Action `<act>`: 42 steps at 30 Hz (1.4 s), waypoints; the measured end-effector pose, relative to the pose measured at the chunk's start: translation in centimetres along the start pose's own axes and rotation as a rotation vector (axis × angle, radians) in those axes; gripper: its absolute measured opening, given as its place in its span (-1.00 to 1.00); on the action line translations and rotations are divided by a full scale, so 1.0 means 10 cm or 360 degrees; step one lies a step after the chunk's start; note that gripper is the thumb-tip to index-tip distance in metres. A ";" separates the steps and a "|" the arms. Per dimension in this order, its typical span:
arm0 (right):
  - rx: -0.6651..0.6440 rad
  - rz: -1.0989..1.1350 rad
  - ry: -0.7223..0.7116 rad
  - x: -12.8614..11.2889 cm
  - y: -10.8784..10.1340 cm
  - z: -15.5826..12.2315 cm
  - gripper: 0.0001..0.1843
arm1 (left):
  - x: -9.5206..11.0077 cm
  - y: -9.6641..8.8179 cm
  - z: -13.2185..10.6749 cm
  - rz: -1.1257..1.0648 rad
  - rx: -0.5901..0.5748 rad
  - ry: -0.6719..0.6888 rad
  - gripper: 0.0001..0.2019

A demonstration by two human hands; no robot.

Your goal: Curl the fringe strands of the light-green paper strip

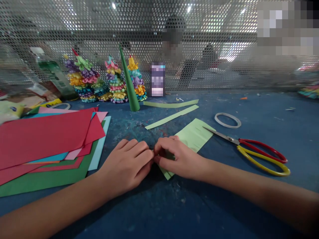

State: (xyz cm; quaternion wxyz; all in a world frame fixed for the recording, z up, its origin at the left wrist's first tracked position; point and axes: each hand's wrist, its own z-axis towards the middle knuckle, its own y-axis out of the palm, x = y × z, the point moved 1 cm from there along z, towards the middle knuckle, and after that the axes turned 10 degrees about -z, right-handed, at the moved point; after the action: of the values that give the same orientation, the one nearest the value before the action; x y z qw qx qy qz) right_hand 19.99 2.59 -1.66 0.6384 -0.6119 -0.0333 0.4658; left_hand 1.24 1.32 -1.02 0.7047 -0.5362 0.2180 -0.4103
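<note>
And there's the right hand clenched on the fringed light-green paper, low on the blue counter; the left hand curls in beside it, its grip unclear. Close fingertips give fine control!

Craft workshop at work: colored paper, scissors and paper trees are crowding a scarred blue workbench.
</note>
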 end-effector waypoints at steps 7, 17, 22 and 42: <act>0.0112 -0.0027 0.0003 0.00 0.02 0.00 -0.94 | -0.01 -0.01 0.01 0.0062 0.0061 -0.0021 -0.81; -0.0040 -0.0059 0.0021 -0.02 0.00 0.01 -0.90 | 0.05 -0.02 -0.04 0.0451 0.0209 0.0230 -0.85; -0.0010 -0.0115 -0.0023 0.01 0.01 0.02 -0.91 | 0.10 -0.04 -0.03 0.0628 0.0230 0.0287 -0.88; 0.0030 -0.0010 0.0060 0.00 0.01 0.05 -0.93 | 0.08 -0.05 0.00 -0.0067 -0.0017 -0.0327 -0.91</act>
State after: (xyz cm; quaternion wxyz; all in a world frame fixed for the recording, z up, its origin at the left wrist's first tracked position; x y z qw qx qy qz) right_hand 19.59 2.95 -1.64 0.6460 -0.6145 -0.0189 0.4525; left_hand 1.52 0.66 -0.49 0.7117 -0.5835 0.1355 -0.3668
